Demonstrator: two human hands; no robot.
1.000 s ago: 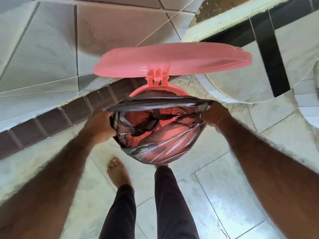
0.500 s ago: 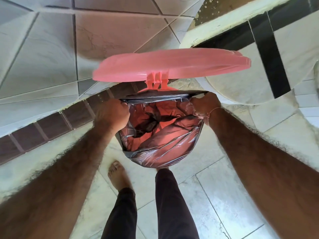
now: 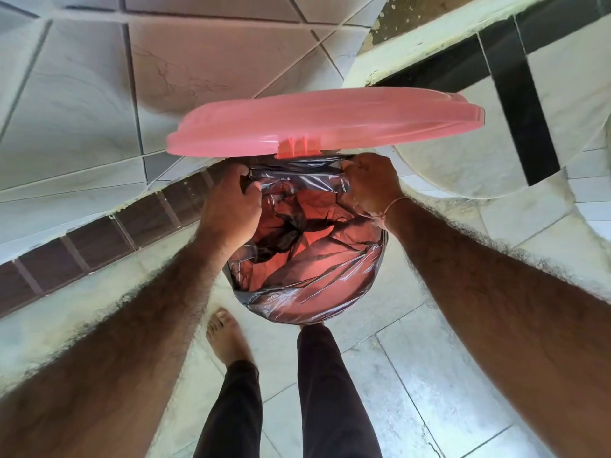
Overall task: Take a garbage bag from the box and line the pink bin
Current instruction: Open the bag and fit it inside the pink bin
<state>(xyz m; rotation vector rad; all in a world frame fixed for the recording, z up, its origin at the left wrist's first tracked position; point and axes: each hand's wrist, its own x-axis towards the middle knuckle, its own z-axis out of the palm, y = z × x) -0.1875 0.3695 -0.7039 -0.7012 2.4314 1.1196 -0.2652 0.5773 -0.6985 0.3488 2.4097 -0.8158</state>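
The pink bin stands on the floor below me, its lid swung up and open at the back. A thin dark garbage bag sits inside it, and the pink inside shows through the film. The bag's mouth is folded over the near rim. My left hand grips the bag's edge at the back left of the rim. At the back right, just under the lid hinge, my right hand pinches the same edge. The box is out of view.
A tiled wall with a dark brick-coloured skirting runs behind and to the left of the bin. A white and black fixture stands at the back right. My bare left foot and dark trouser legs are just in front of the bin.
Both hands have moved from the sides of the rim toward the back, closer together under the lid hinge, pulling the bag's edge with them. The view has tilted slightly.
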